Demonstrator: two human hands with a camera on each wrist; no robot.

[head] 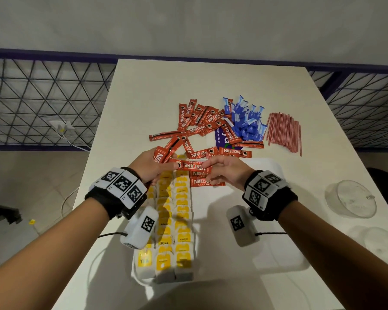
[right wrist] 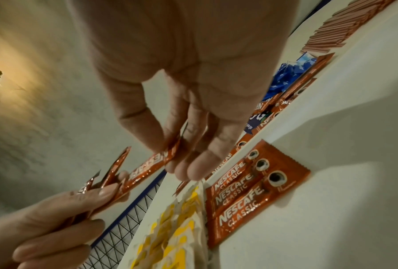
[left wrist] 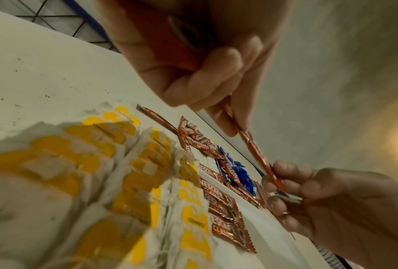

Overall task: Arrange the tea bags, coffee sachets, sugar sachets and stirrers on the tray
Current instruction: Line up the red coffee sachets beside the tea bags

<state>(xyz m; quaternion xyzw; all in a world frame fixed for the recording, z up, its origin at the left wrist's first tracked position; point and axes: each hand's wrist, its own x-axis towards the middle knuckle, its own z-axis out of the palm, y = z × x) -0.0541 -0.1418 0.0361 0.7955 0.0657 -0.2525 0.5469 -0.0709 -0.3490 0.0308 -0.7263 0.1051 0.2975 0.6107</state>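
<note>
Head view shows a flat white rectangular tray point(head: 278, 262) on the white table point(head: 143, 90), its left side filled with rows of white paper tea bags with yellow tags point(head: 175, 222), some reading "RELAX" and "TEA". Just right of them three red foil coffee sachets point(right wrist: 250, 191) lie flat side by side on the tray, each printed "NESCAFE CLASSIC".

Beyond the tray lies a loose heap of more red coffee sachets point(head: 199, 126), then blue sugar sachets point(head: 246, 121), then a bundle of thin red stirrers point(head: 285, 130).

Above the tray's far edge one red Nescafé sachet point(head: 192, 167) hangs level, long axis running left to right between the hands. The right hand point(head: 227, 171) pinches its right end between thumb and fingertips; the left hand point(head: 150, 166) grips its other end together with several more sachets fanned in its curled fingers. The laid sachets sit directly below the right hand, which is the nearer one, so the next placement probably falls to it.
</note>
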